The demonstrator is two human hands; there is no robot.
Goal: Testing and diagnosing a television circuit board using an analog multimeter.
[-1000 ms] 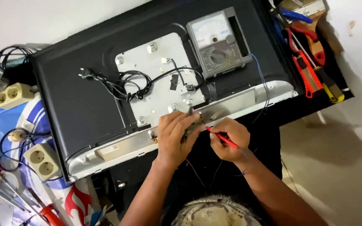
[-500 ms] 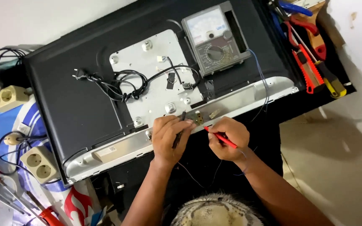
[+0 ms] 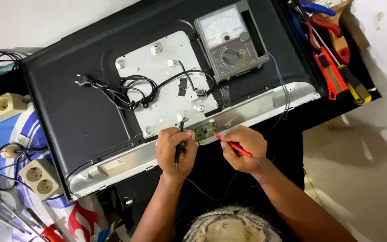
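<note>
While our left hand (image 3: 175, 150) grips the black probe (image 3: 178, 142), our right hand (image 3: 242, 148) grips the red probe (image 3: 233, 146) at the small green board (image 3: 206, 131).

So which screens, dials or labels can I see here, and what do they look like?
Analog meter: lying on the black television back, upper middle; grey box with a pale scale window and a round black selector dial.
Small white sticker: on the silver strip along the television's lower edge, left of the left hand; tiny rectangle, print too small to tell.
Television: lying screen-down, so no screen shows.
</note>
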